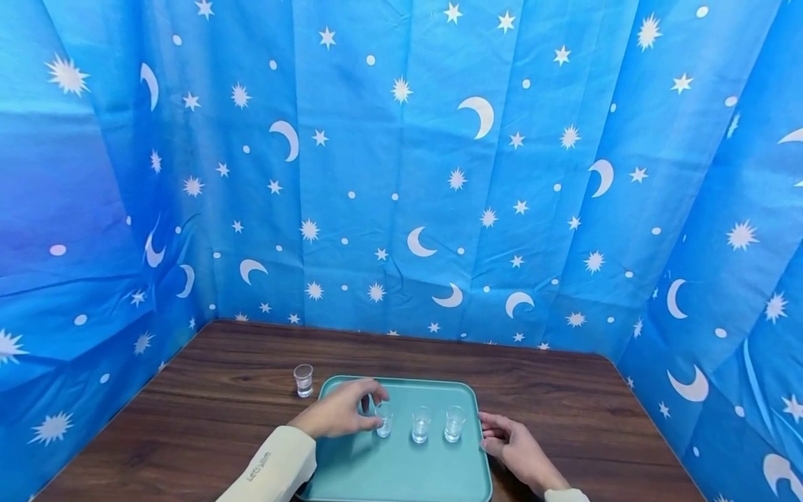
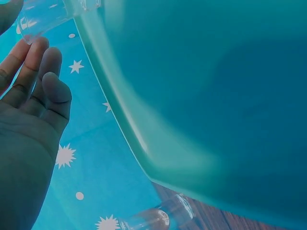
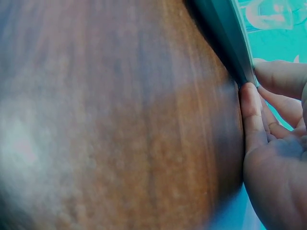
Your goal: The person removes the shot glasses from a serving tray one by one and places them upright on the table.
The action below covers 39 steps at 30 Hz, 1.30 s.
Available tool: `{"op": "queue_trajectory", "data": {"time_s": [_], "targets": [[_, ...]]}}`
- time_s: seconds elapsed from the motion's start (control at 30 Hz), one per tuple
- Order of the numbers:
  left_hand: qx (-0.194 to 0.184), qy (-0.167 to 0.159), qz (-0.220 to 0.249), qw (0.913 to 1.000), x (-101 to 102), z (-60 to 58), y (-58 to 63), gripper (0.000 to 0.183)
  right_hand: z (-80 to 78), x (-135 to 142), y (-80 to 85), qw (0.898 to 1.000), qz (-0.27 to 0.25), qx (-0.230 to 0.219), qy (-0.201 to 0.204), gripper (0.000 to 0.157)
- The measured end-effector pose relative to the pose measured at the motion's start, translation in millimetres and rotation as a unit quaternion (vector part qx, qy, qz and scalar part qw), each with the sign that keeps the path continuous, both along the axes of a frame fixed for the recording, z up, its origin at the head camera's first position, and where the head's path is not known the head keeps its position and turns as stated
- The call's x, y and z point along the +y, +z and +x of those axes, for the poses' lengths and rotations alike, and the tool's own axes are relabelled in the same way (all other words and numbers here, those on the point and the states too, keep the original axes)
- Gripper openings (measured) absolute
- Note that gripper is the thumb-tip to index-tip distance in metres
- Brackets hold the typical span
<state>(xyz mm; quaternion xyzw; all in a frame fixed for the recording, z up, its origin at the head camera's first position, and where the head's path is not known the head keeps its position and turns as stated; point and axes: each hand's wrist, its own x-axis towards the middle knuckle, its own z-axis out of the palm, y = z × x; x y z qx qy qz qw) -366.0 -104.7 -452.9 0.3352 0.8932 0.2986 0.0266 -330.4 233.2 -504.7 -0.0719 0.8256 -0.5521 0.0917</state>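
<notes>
A small clear shot glass (image 1: 385,427) stands on the left part of the green tray (image 1: 401,474). My left hand (image 1: 341,410) pinches this glass near its rim between thumb and fingers; the glass (image 2: 45,19) is partly cut off in the left wrist view. Two more shot glasses, a middle one (image 1: 421,425) and a right one (image 1: 454,424), stand upright in line with it on the tray. My right hand (image 1: 519,452) grips the tray's right edge, its thumb (image 3: 278,76) on the rim and its fingers against the outer side.
Another clear shot glass (image 1: 304,381) stands on the dark wooden table (image 1: 232,404), just outside the tray's far left corner. Blue curtains (image 1: 401,174) with white moons and stars hang behind the table and on both sides.
</notes>
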Motion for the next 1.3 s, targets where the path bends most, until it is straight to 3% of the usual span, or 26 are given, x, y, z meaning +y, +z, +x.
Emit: {"op": "queue_trajectory", "data": {"time_s": [0.43, 0.7, 1.3], "targets": [[0.008, 0.016, 0.012, 0.9998, -5, 3.1, -1.5, 0.030, 2.8, -6, 0.6, 1.000, -0.007, -0.008, 0.008, 0.052], [0.022, 0.033, 0.031, 0.9988, -15, 3.5, 6.8, 0.029, 3.3, -6, 0.5, 1.000, -0.003, -0.012, 0.007, 0.053], [0.042, 0.082, 0.046, 0.9947, -67, -0.8, 20.1, 0.026, 5.6, -3, 2.8, 1.000, -0.007, -0.008, -0.001, 0.054]]}}
